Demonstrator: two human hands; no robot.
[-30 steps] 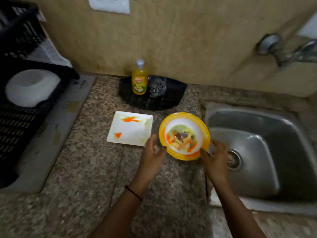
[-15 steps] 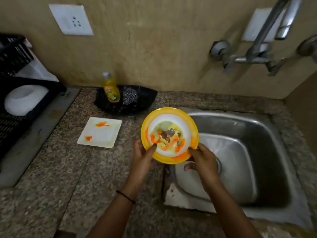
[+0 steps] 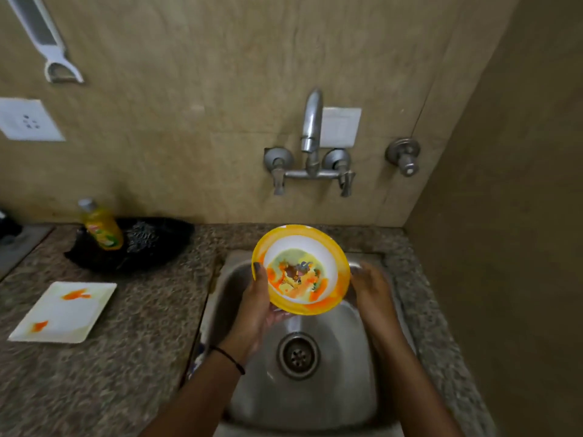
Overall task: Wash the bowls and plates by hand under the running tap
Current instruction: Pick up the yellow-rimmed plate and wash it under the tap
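A yellow-rimmed bowl [image 3: 301, 269] with a white inside and orange and green food smears is held over the steel sink [image 3: 315, 389]. My left hand [image 3: 257, 305] grips its left edge, thumb on the rim and fingers underneath. My right hand [image 3: 369, 290] is blurred beside the bowl's right edge; whether it touches the bowl is unclear. The wall tap [image 3: 310, 127] stands above the sink with no water visible. A white square plate [image 3: 64, 312] with orange stains lies on the counter at the left.
A yellow dish soap bottle [image 3: 101, 225] and a steel scrubber [image 3: 142, 238] sit on a black tray [image 3: 170, 244] at the back of the granite counter [image 3: 126, 357]. A side wall closes in on the right. The drain [image 3: 298, 354] lies below the bowl.
The bowl has been carried right from the counter to over the sink, both hands moving with it. The view has swung right and up, bringing the tap into full view.
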